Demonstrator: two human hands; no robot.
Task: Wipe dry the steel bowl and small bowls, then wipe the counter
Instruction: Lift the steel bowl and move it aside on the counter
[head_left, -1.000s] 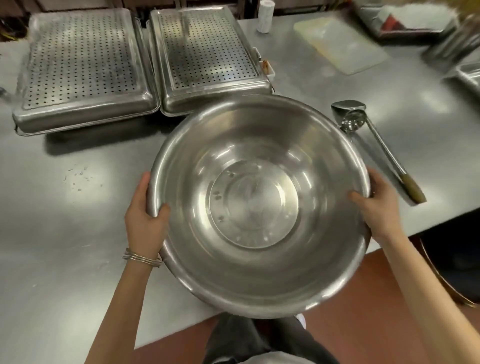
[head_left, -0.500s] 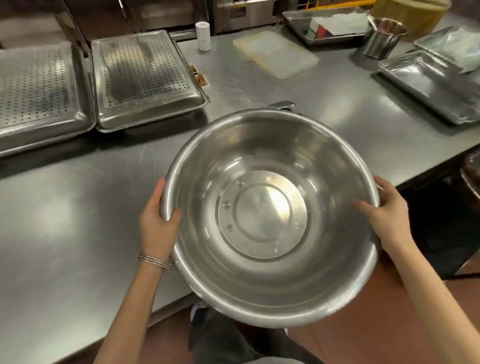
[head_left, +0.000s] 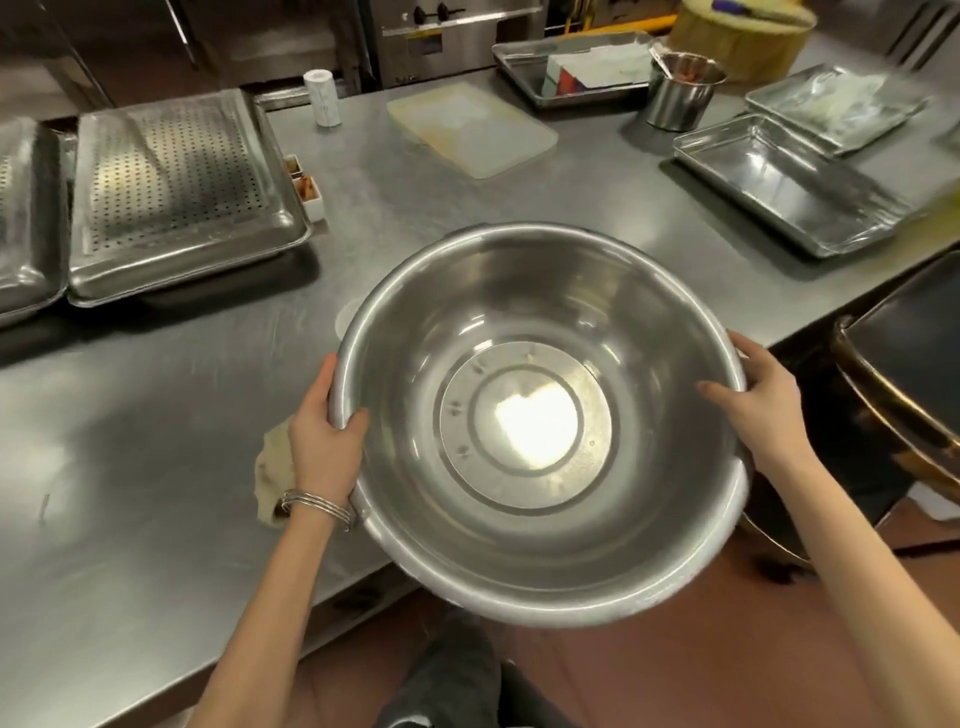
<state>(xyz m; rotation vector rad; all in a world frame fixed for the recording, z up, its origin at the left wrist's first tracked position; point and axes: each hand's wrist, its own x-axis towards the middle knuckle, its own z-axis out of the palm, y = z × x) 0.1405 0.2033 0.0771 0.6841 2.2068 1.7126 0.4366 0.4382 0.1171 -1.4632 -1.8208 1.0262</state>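
A large steel bowl is held up over the front edge of the steel counter, its empty inside facing me. My left hand grips its left rim, thumb inside, a bangle on the wrist. My right hand grips the right rim, thumb inside. A beige cloth lies on the counter just behind my left hand, partly hidden by it. No small bowls can be made out.
Two perforated steel trays sit at the back left. Behind the bowl are a white cutting board and a small white roll. Steel pans, a steel cup and a tray stand at the right. A dark round pot sits off the counter's right end.
The view and the held bowl have shifted right along the counter. The ladle seen earlier is out of sight, and the cloth has come into view by my left hand.
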